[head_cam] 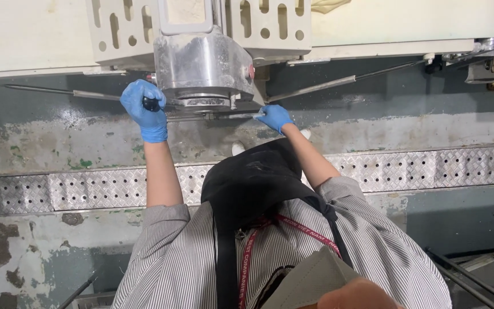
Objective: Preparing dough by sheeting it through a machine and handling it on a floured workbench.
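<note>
Both gloved hands reach under the machine [204, 66]: we see the left hand [144, 109] clamped on a black knob [151, 104], the right hand [274, 117] pinching a thin rod [232, 116] beneath its housing.

steel tread-plate strip [430, 169], worn painted floor [30, 252]

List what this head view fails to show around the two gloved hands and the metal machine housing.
- Black knob: the left hand wraps it, so its shape stays hidden.
- Right hand: its fingers touch a thin metal part under the metal housing; too small to tell if they grip it.
- Machine: cut off by the top edge.
- Feet and the floor below: hidden by the black apron.
</note>
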